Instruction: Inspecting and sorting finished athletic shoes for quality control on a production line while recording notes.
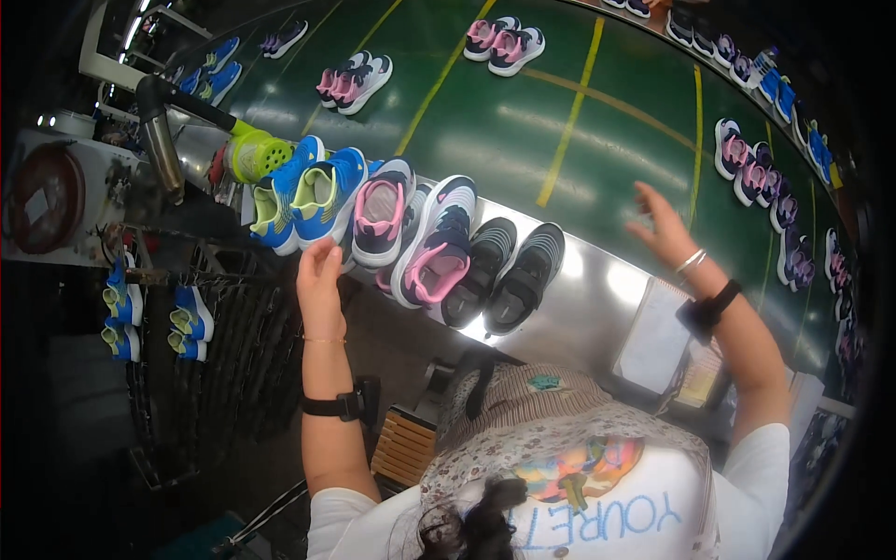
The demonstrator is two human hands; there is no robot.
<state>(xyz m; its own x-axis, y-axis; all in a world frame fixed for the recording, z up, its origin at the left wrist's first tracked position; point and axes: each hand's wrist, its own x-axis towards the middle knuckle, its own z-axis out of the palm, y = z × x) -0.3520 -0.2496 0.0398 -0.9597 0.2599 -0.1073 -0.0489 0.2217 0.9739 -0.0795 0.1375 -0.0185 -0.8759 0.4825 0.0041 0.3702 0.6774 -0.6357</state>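
Observation:
My left hand (320,277) is at the near edge of a row of sneakers, fingers pointing up at the heel of a blue sneaker (329,191) with a yellow-green lining; I cannot tell whether they touch it. Another blue sneaker (280,201) stands to its left. Rightward follow grey-and-navy sneakers with pink linings, among them one near sneaker (437,247), then a pair of black strapped shoes (525,280). My right hand (661,227) hovers over the green conveyor belt (607,159), fingers apart and holding nothing.
Pairs of sneakers (504,45) stand about the belt, with more along its right side (747,163). A green perforated nozzle (261,156) sits beyond the blue pair. Papers (653,327) lie on the metal ledge at right. Blue sneakers (191,322) hang on a rack at lower left.

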